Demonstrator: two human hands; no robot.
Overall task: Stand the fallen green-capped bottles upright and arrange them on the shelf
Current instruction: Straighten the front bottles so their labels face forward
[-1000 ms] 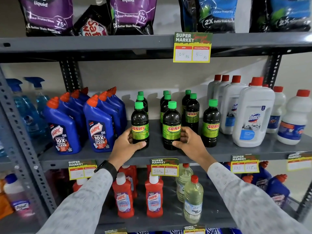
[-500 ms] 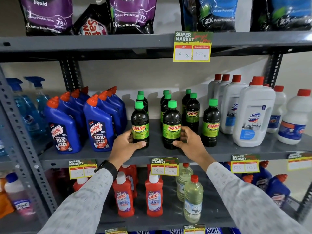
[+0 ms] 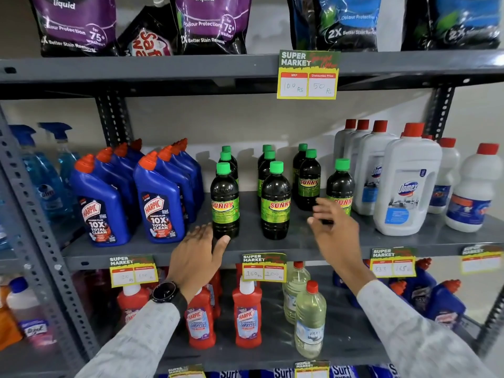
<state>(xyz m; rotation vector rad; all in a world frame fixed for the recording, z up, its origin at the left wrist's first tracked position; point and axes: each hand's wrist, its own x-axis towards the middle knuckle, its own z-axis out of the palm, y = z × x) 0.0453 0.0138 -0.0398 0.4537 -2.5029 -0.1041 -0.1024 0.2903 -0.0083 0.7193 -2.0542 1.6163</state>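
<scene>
Several dark green-capped bottles stand upright in rows on the grey middle shelf [image 3: 300, 245]. The front left bottle [image 3: 225, 203] and the front middle bottle [image 3: 275, 204] face me. Another bottle [image 3: 340, 184] stands at the right, partly behind my right hand. My left hand [image 3: 197, 256] is open just below the front left bottle, its thumb near the bottle's base. Beside that right-hand bottle, my right hand [image 3: 334, 227] hovers with fingers spread, holding nothing. No bottle lies on its side.
Blue Harpic bottles [image 3: 161, 205] crowd the left of the shelf. Large white Domex jugs [image 3: 406, 184] fill the right. Price tags hang on the shelf edges. Red and pale bottles stand on the shelf below, detergent pouches above.
Both hands have let go of the two front bottles. My left hand dropped slightly below its bottle. My right hand moved right, toward the bottle at the right end.
</scene>
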